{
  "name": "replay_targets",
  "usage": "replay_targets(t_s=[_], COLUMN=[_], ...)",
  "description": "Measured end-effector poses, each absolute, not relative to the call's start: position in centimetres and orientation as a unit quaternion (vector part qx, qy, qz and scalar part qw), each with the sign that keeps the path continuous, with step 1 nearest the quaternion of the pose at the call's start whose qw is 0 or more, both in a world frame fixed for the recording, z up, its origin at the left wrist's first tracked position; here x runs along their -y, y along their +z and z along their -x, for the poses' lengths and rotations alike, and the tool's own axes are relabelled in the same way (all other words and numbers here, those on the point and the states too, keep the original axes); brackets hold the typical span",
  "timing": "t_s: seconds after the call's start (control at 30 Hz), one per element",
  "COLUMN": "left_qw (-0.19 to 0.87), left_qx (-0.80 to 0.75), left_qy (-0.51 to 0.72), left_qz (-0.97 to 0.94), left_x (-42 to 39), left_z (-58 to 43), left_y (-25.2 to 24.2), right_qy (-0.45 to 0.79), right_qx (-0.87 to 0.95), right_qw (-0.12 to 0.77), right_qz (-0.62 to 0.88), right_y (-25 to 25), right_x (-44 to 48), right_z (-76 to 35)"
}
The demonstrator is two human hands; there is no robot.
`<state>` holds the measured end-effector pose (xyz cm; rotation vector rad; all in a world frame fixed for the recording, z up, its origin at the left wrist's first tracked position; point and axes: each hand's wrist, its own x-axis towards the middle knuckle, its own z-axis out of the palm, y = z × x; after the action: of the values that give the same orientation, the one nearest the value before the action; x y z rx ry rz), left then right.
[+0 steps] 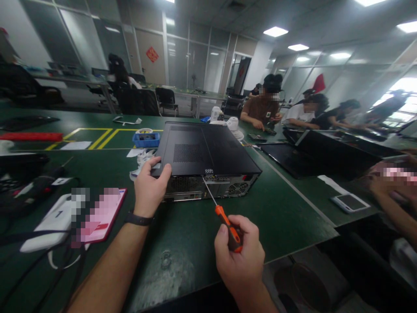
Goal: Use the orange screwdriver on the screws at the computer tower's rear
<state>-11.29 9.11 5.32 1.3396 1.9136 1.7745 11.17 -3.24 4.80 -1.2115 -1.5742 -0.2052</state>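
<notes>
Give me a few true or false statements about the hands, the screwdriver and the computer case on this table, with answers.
The right hand holds an orange-handled screwdriver. True.
The left hand hangs clear of the black computer case. False: it grips the case's near corner.
The screwdriver's tip reaches the case's rear panel. True.
The case stands upright. False: it lies flat on the green table.

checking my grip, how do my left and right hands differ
The left hand rests over the black computer case's near corner; the right hand is closed round an orange-handled screwdriver. The left hand touches the case; the right hand sits back, only the screwdriver tip reaching it. Left wrist wears a dark band; right wrist is bare. Both ungloved.
</notes>
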Motion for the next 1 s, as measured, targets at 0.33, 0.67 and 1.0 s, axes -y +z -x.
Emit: replay_targets(t_s=[0.33, 0.67, 1.0], left_qw=[0.105, 0.104, 0.099], left_qx=[-0.648, -0.652, -0.648], left_qy=[0.603, 0.6, 0.603], left_qz=[-0.452, -0.452, -0.455], left_x=[-9.07, -9.0, -9.33], left_z=[11.3, 11.3, 11.57], left_y=[5.3, 5.26, 4.69], right_qy=[-0.079, -0.074, -0.094], right_qx=[0.665, 0.673, 0.664], right_qw=[0.545, 0.545, 0.546], right_qz=[0.505, 0.494, 0.501], right_y=[4.65, 5.14, 4.84], right_x=[3.13, 3.08, 3.09], right_z=[-11.35, -11.46, -11.31])
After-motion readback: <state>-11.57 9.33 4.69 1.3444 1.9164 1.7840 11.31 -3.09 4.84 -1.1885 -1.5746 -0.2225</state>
